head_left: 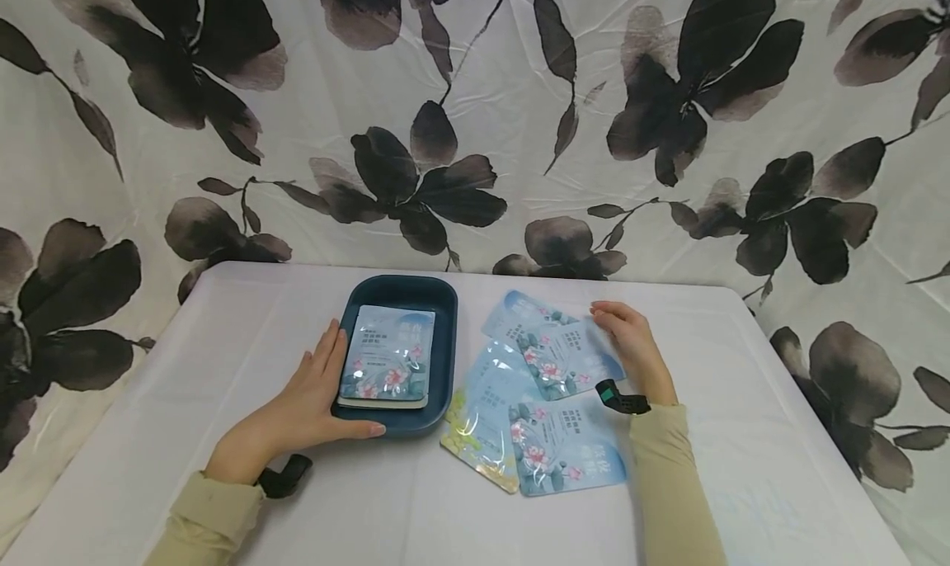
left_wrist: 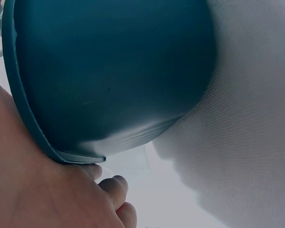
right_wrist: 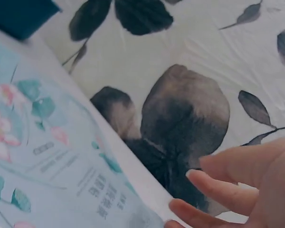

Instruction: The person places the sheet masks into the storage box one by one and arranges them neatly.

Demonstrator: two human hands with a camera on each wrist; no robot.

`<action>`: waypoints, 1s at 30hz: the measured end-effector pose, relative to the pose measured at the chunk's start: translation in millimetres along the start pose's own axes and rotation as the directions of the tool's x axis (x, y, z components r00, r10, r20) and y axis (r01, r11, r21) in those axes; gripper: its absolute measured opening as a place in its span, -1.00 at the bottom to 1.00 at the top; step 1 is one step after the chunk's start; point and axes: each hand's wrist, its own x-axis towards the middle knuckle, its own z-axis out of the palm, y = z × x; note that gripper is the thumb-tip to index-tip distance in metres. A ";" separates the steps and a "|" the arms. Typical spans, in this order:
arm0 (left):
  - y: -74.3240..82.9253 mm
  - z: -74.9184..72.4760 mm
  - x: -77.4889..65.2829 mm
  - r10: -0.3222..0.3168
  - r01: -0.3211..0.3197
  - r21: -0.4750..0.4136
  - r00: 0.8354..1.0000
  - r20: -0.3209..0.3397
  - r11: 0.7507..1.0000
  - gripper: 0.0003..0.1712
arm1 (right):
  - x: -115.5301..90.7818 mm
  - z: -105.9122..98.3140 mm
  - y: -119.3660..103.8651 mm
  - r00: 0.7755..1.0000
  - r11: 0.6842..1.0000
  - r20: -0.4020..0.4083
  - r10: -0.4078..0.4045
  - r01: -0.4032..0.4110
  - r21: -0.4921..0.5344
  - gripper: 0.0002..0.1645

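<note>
A dark teal tray (head_left: pixel 445 351) holds a light blue flowered sachet (head_left: pixel 392 356) with something pale-edged under it. My left hand (head_left: pixel 300 405) lies against the tray's left side, fingers straight and thumb along the near rim. The left wrist view shows the tray wall (left_wrist: pixel 114 71) close up, with the palm (left_wrist: pixel 47 194) at its rim. My right hand (head_left: pixel 637 351) is at the right edge of a flowered sachet (head_left: pixel 570 356), fingers loosely bent. In the right wrist view nothing shows between those fingers (right_wrist: pixel 228 194); whether they touch the sachet, I cannot tell.
More sachets overlap right of the tray: one behind (head_left: pixel 512 314), one with a yellow-green end (head_left: pixel 486 417), and one in front (head_left: pixel 571 450). They lie on a white-covered table (head_left: pixel 416 508). A flower-printed cloth (head_left: pixel 475 79) hangs behind the table's far edge.
</note>
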 end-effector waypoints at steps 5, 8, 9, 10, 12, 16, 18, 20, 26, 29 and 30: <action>0.0 -0.3 0.4 0.003 -0.003 -0.007 1.000 -0.003 1.000 0.67 | -1.2 1.3 5.5 0.995 0.953 0.097 -0.039 0.066 -0.294 -0.36; -0.3 -0.1 0.6 -0.002 0.002 -0.002 1.000 -0.003 1.000 0.68 | -1.8 1.7 9.2 0.986 0.912 0.150 -0.070 0.124 -0.392 -0.23; -0.4 0.1 0.7 -0.002 0.002 0.001 1.000 -0.003 1.000 0.68 | -1.7 2.0 10.6 0.986 0.896 0.150 -0.076 0.133 -0.423 -0.20; -0.4 0.3 0.7 -0.003 0.003 0.002 1.000 -0.003 1.000 0.68 | -1.7 2.4 11.5 0.986 0.879 0.146 -0.081 0.140 -0.456 -0.18; -0.2 0.6 0.7 -0.004 0.004 0.000 1.000 -0.002 1.000 0.68 | -2.0 3.7 13.1 0.987 0.857 0.133 -0.088 0.143 -0.496 -0.15; 0.2 0.7 0.9 -0.004 0.004 -0.002 1.000 -0.001 1.000 0.69 | -2.8 6.8 14.0 0.993 0.828 0.080 -0.087 0.116 -0.549 -0.13; 0.1 0.4 0.7 -0.005 0.005 0.001 1.000 -0.001 1.000 0.69 | -3.9 8.6 12.8 0.995 0.820 0.063 -0.077 0.099 -0.564 -0.13; 0.1 -0.2 0.5 -0.004 0.004 0.002 1.000 -0.005 1.000 0.69 | -5.0 10.5 10.3 0.997 0.810 0.046 -0.062 0.077 -0.581 -0.13; 0.7 -0.4 0.2 0.003 -0.003 0.004 1.000 -0.007 1.000 0.68 | -9.3 13.3 1.8 1.000 0.788 0.002 0.003 -0.001 -0.616 -0.17; 1.3 0.3 0.6 0.007 -0.007 -0.001 1.000 -0.003 1.000 0.68 | -11.1 12.2 -1.0 1.000 0.775 -0.004 0.014 -0.013 -0.632 -0.21; 1.4 0.5 0.7 0.008 -0.008 -0.002 1.000 -0.003 1.000 0.68 | -11.6 11.7 -1.7 1.000 0.771 -0.003 0.013 -0.012 -0.637 -0.23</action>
